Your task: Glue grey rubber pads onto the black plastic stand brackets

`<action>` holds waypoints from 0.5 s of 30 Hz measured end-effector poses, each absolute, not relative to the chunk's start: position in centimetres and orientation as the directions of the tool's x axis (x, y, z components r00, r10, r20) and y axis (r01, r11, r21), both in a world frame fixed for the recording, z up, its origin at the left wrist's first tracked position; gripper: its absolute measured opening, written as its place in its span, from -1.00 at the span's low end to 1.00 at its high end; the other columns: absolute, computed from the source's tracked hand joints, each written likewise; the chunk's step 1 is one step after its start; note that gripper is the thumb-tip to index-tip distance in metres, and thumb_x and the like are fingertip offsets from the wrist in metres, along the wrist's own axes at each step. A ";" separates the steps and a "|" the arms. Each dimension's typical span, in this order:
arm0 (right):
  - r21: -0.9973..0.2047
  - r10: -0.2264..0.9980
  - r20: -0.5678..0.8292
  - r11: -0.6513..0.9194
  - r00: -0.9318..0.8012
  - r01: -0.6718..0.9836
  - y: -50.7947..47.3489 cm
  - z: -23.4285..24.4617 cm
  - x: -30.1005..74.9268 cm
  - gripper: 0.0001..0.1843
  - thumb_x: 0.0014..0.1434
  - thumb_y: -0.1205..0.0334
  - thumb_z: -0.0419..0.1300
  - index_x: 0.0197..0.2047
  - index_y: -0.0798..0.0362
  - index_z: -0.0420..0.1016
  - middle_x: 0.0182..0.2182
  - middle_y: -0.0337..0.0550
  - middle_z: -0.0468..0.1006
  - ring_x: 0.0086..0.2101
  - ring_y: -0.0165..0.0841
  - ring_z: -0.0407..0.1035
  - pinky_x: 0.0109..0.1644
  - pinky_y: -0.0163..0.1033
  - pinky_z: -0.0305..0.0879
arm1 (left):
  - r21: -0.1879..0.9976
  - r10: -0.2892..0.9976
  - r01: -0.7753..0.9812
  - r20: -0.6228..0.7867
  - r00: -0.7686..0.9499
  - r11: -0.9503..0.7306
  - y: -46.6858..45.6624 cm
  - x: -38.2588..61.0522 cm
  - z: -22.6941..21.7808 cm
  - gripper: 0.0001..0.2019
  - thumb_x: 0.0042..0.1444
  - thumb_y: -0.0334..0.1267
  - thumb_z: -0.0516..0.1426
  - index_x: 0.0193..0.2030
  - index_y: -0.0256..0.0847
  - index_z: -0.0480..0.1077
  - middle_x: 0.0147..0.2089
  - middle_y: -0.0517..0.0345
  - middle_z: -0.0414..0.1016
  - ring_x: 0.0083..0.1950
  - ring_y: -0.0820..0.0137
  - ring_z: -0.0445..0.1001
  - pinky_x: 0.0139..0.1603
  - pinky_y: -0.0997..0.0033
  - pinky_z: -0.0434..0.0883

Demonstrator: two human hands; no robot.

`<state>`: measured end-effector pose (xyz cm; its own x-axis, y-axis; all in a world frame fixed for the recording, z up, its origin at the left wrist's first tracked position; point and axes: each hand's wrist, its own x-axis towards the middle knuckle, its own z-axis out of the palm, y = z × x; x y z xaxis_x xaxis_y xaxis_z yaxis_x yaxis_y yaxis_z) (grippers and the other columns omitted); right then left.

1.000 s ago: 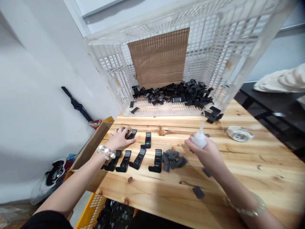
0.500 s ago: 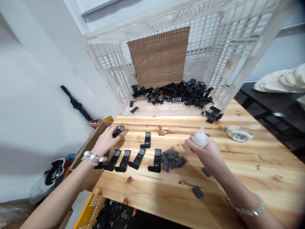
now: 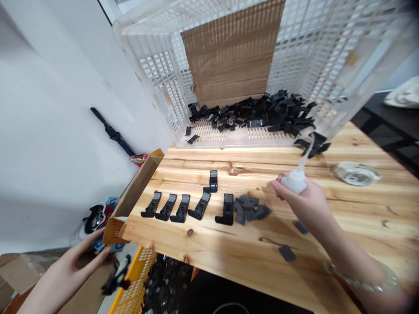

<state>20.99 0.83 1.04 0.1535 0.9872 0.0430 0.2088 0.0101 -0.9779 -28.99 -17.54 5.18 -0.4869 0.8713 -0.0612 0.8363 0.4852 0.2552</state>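
Two crates: a white mesh crate (image 3: 157, 87) on the far side of the wooden table (image 3: 209, 248), a cardboard sheet (image 3: 232, 52) inside it behind a heap of black hooks (image 3: 252, 115); a yellow crate (image 3: 132, 283) below the near edge, holding dark pieces (image 3: 165, 283).
Beside table: a cardboard box (image 3: 137, 183) at the left edge.
Right hand (image 3: 307, 205): closed around a white squeeze bottle (image 3: 294, 181), nozzle up, above the table.
Left hand (image 3: 70, 266): fingers spread, off the table; a loose hook (image 3: 116, 277) just beside it, not clearly held.
Row: six black hooks (image 3: 180, 208) on the table.
Gray pads (image 3: 250, 208): one tight cluster, too packed to count, by the row; two more (image 3: 287, 253) lie apart.
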 end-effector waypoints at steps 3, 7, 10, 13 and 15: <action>-0.977 0.986 0.035 0.000 0.164 0.212 0.7 1.1 20.8 -0.70 -0.02 0.00 0.32 -0.41 0.01 0.36 -0.52 -0.23 0.37 -0.46 -0.32 0.24 -0.34 -0.19 0.15 | 0.342 0.888 0.853 0.099 -0.450 0.394 -13.9 -24.0 7.3 -0.48 0.00 0.26 0.10 0.07 0.16 0.38 0.12 0.27 0.53 0.16 0.03 0.46 0.18 -0.08 0.40; -0.976 0.985 0.060 0.024 0.159 0.215 0.6 1.1 20.7 -0.71 -0.03 0.01 0.32 -0.43 0.01 0.36 -0.51 -0.23 0.37 -0.45 -0.33 0.24 -0.33 -0.20 0.16 | 0.505 0.984 0.861 0.115 -0.134 0.058 -6.7 -14.9 7.8 -0.47 0.13 0.18 0.06 0.13 -0.07 0.36 0.12 0.05 0.51 0.08 0.15 0.51 0.05 0.16 0.48; -0.968 0.985 0.088 0.050 0.148 0.245 0.7 1.0 20.8 -0.69 -0.02 -0.01 0.31 -0.46 0.02 0.34 -0.53 -0.24 0.35 -0.48 -0.34 0.23 -0.36 -0.21 0.15 | 0.375 0.991 0.918 0.022 0.131 -0.130 -1.6 -8.7 5.6 -0.41 0.18 0.17 0.05 0.24 -0.13 0.23 0.04 -0.06 0.53 0.01 0.14 0.53 -0.02 0.19 0.46; -0.959 0.986 0.100 0.060 0.131 0.276 0.8 0.8 20.9 -0.69 0.02 -0.01 0.29 -0.46 0.03 0.34 -0.55 -0.26 0.35 -0.49 -0.35 0.23 -0.37 -0.22 0.15 | 0.154 0.980 0.973 -0.079 0.183 -0.170 2.3 -4.2 3.5 -0.44 0.16 0.14 0.08 0.10 -0.31 0.29 -0.12 -0.25 0.56 -0.06 -0.01 0.55 -0.13 0.13 0.44; -0.959 0.988 0.096 0.059 0.124 0.279 0.9 0.7 21.1 -0.70 0.03 -0.01 0.28 -0.43 0.03 0.35 -0.54 -0.25 0.37 -0.48 -0.35 0.25 -0.37 -0.23 0.17 | 0.124 0.984 0.980 -0.069 0.163 -0.154 3.7 -2.7 3.1 -0.58 0.20 -0.01 0.06 0.03 -0.33 0.32 -0.17 -0.27 0.57 -0.10 -0.01 0.56 -0.15 0.13 0.42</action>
